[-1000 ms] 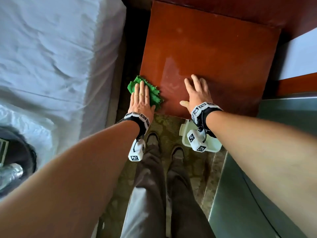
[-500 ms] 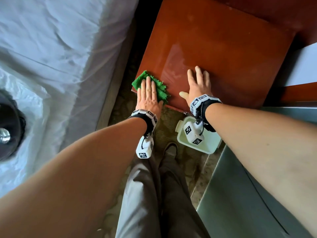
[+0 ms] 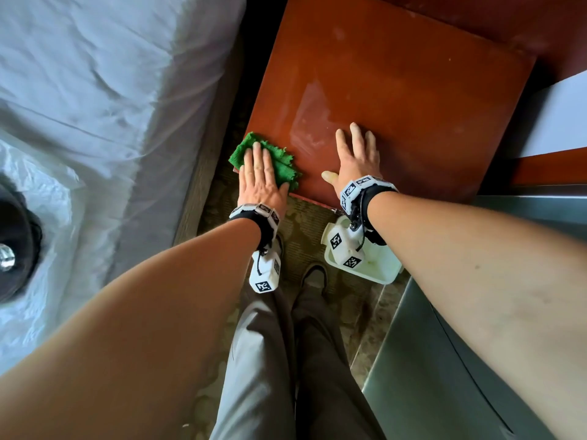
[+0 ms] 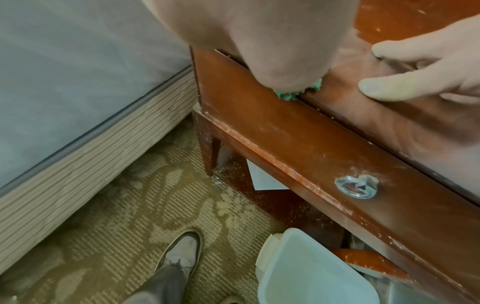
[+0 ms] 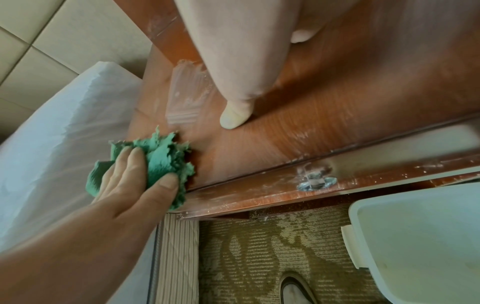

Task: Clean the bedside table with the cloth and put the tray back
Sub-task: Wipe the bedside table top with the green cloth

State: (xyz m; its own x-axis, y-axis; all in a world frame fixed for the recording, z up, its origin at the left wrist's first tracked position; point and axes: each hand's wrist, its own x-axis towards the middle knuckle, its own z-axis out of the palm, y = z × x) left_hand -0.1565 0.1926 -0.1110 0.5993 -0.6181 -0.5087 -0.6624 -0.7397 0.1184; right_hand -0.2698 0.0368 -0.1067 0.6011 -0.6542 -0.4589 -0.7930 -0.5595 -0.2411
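head view: the left hand (image 3: 260, 176) presses flat on the soft, bunched cloth (image 3: 279, 163) at the table (image 3: 413, 90) corner; right hand (image 3: 355, 157) released, flat. light, stiff tray (image 3: 381, 268) below, best taken by its rim.

Bare arms, wrist cameras, grey trousers

Each wrist carries a black strap (image 3: 265, 228) with white square-marker blocks and a white camera box (image 3: 265, 274) hanging on a short black cable; pale shoes (image 4: 182, 254) below.

Left hand (image 4: 272, 41) pressing green cloth (image 4: 288, 95) on reddish-brown wooden bedside table (image 4: 324, 131), right hand (image 4: 428, 67) flat alongside, pale plastic tray (image 4: 306, 273) on patterned carpet (image 4: 130, 216) below.
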